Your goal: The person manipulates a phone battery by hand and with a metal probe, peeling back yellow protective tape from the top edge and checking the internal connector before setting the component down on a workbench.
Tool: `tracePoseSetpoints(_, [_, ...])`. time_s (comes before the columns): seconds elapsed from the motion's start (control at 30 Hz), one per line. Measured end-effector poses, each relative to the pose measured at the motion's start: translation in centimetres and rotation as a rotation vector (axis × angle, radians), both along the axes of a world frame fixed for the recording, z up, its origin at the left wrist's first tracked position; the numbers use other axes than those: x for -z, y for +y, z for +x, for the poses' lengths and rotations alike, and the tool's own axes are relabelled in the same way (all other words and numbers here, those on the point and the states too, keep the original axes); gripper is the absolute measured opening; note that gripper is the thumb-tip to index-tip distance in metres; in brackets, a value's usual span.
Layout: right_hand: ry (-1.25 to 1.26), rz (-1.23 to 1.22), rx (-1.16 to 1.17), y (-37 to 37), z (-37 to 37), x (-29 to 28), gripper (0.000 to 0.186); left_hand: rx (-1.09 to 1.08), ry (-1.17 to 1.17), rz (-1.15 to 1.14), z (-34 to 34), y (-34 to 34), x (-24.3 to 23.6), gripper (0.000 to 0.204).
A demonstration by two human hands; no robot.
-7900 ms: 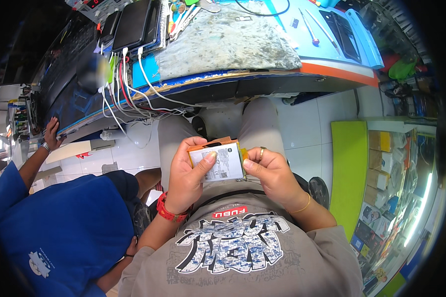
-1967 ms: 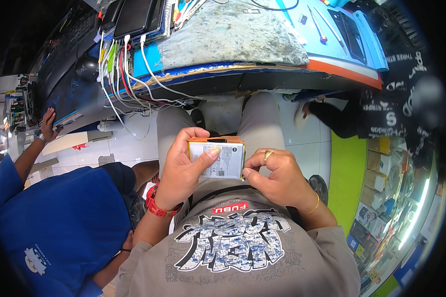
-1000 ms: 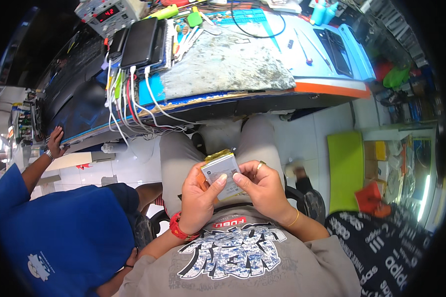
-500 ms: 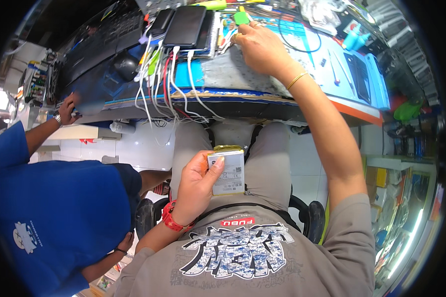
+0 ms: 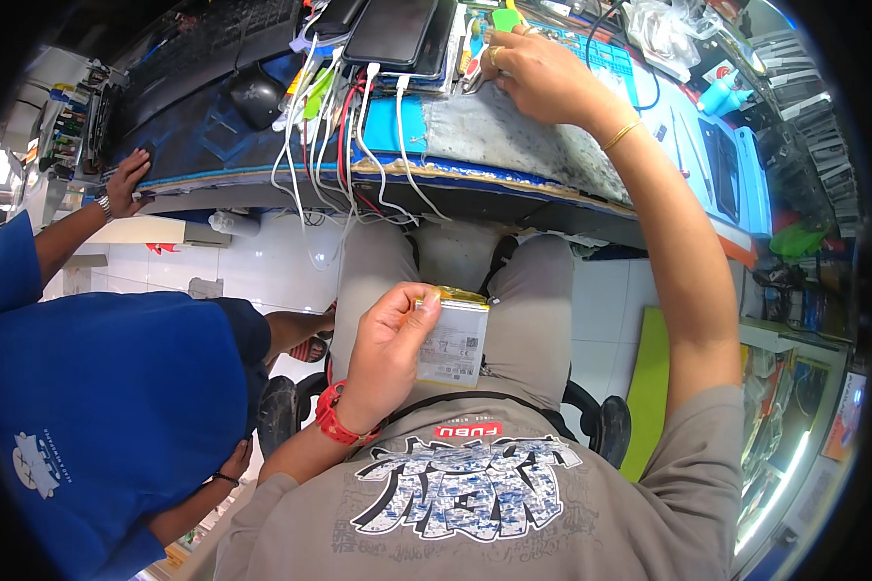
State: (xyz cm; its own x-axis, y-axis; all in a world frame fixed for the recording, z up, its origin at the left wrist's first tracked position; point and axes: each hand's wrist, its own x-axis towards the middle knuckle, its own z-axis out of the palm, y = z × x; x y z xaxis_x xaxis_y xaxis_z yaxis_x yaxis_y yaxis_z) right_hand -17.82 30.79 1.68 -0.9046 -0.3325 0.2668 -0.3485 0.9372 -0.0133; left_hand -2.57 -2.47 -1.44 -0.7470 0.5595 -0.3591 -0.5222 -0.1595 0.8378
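The left hand (image 5: 383, 349) holds a flat gray battery (image 5: 452, 344) over the person's lap, its grip closed on the upper left corner, thumb in front. That hold is best kept light: pinch near the edge, do not bend the battery, and keep the yellow strip (image 5: 467, 294) along its top from creasing. The right hand (image 5: 543, 82) reaches over the tabletop (image 5: 552, 187), fingers curled down by the small tools (image 5: 473, 66) just beside the phone (image 5: 392, 34). Reaching there works best from above, clear of the white cables (image 5: 402, 89).

Whether the right grip holds anything I cannot tell; its fingertips are hard to make out among the tools. The left fingers behind the battery are hidden, and the tabletop's far side is cut off.
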Motion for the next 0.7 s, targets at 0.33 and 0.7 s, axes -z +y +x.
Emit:
tracePoseSetpoints(0.33, [-0.079,0.082,-0.027,-0.7,-0.2,-1.9,0.022,0.009,-0.037,0.026,0.0,-0.1,-0.1,0.021])
tracePoseSetpoints(0.7, [0.137,0.090,-0.096,0.3,0.2,-0.9,0.029,0.016,-0.047,0.025,0.3,-0.1,-0.5,0.021])
